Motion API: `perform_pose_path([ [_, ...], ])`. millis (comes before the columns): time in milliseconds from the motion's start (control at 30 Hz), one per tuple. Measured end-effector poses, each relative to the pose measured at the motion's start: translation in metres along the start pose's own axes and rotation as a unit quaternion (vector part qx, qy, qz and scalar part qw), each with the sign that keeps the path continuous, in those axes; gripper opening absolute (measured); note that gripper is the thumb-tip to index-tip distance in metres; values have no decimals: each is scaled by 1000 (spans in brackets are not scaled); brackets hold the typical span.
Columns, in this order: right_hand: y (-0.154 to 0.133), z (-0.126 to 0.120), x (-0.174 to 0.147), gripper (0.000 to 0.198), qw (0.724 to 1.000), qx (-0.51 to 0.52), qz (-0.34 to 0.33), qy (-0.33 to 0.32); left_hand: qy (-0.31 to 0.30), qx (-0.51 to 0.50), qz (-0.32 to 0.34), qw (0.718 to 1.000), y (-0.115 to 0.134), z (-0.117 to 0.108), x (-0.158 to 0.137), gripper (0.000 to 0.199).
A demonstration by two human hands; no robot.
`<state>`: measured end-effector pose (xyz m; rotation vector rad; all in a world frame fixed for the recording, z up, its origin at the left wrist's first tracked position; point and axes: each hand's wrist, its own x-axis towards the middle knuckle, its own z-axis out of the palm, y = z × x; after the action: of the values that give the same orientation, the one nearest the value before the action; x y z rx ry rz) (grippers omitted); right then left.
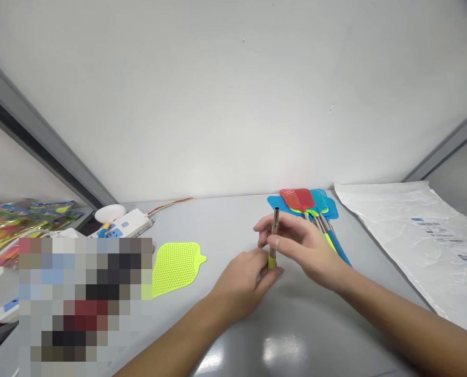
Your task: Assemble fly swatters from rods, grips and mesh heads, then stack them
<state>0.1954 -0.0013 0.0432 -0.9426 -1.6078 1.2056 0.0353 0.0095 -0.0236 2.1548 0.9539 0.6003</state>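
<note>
Upright in front of me stands a fly swatter handle (274, 230), a shiny telescopic metal tube with a hollow top end and a yellow-green grip. Low down, my left hand (243, 283) is closed around that grip. Higher up, my right hand (304, 246) curls about the metal tube, thumb near it and fingers behind; how firmly it presses is hard to make out. On the table to the left lies a yellow-green perforated fly swatter head (178, 267) with a short neck, apart from the handle.
Several fly swatters (302, 201) in red, blue and green are piled against the back wall. A white plastic mailer (398, 230) covers the right side. At left are a power strip (129, 222), a white rounded object (110, 213), bagged colourful items (17, 230) and a pixelated patch.
</note>
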Motion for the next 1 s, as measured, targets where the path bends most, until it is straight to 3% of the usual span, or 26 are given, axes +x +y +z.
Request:
perform_pose_path([
  [100,-4,-3,-3,12,999,31,-16,22,-10,18,9,1000,1,-1,0,24],
  [233,-6,3,-6,20,998,43,-41,15,-16,28,37,999,2,-1,0,11],
  [400,-7,4,-4,24,989,81,-105,72,37,7,47,998,2,-2,-6,23],
  [500,-8,-11,1,23,984,-3,-131,122,99,-38,2,994,2,-6,-10,30],
  [600,-8,-38,4,17,982,-100,-96,128,157,-68,0,985,3,-14,-10,31],
  [733,-7,-68,1,20,983,-172,59,29,237,-177,-41,954,0,-28,-4,31],
  [833,-6,-67,-3,23,952,-247,151,-98,298,-272,-75,912,-4,-35,2,33],
  [933,-2,-49,-7,30,912,-339,146,-181,334,-332,-65,880,-10,-43,6,35],
  [1000,2,-35,-9,35,899,-369,124,-202,325,-366,-57,870,-14,-49,8,39],
])
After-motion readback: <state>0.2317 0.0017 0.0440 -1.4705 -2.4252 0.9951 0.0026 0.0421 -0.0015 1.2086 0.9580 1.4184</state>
